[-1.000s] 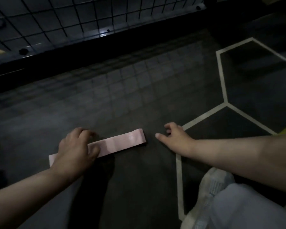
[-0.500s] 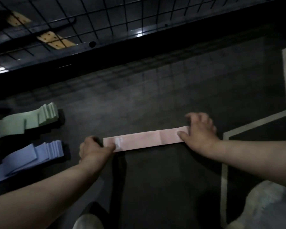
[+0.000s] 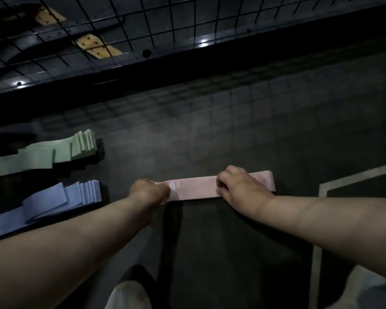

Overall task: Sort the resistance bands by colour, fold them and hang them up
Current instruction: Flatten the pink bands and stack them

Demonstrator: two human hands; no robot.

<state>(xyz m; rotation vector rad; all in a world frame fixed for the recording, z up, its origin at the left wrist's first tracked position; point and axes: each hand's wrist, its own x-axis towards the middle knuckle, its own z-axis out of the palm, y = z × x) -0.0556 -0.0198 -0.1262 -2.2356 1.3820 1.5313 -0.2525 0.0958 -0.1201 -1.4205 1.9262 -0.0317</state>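
A pink resistance band (image 3: 197, 188) lies flat and stretched out on the dark floor in the middle of the view. My left hand (image 3: 148, 192) pinches its left end. Resting on the band near its right end is my right hand (image 3: 240, 188), fingers curled over the top edge; a short stretch of band shows beyond it. At the left lie a stack of green bands (image 3: 40, 156) and, nearer me, a stack of blue bands (image 3: 51, 202), each fanned out with several ends showing.
A black wire-mesh rack (image 3: 165, 25) runs along the far side above a dark base rail. White floor lines (image 3: 321, 197) mark the right. My shoe (image 3: 127, 295) is at the bottom centre, my knee at the bottom right.
My view has swung left, bringing the green and blue stacks into sight. My right hand reached the band's right end and now sits further in on it; my left hand shifted to the left end.
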